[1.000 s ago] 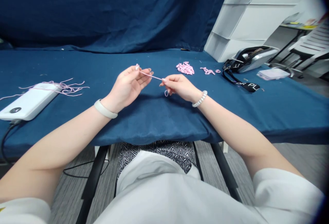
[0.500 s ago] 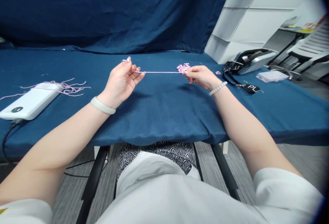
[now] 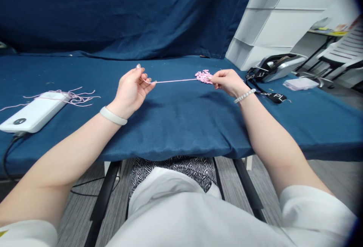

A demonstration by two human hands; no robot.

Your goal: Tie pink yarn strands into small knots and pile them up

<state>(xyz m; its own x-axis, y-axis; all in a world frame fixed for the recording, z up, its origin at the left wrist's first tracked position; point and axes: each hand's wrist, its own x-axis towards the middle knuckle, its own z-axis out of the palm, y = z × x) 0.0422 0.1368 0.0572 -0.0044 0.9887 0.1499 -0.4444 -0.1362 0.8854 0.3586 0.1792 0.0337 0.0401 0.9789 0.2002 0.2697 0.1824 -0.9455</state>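
A thin pink string [image 3: 176, 81] runs nearly level above the blue cloth. My left hand [image 3: 132, 88], palm partly turned up, has its fingers closed on the left end, with a short tail looping over them. At the other end, my right hand [image 3: 227, 82] pinches with thumb and forefinger, its tips over the right part of a heap of small pink string pieces [image 3: 202, 76]. The heap's bits look curled or knotted. Whether the string's right end is in the pinch or among the pieces is hard to make out.
At left, loose pink strings [image 3: 76, 97] lie across a white power bank [image 3: 36, 112] with a black cable [image 3: 7, 152]. A black lanyard [image 3: 269, 95], a silver-and-black case [image 3: 280, 67] and a flat clear box [image 3: 300, 83] sit at right, near white boxes [image 3: 263, 27].
My right hand has moved a little to the right, and my left hand slightly left and down. The string now slopes slightly down toward my left hand.
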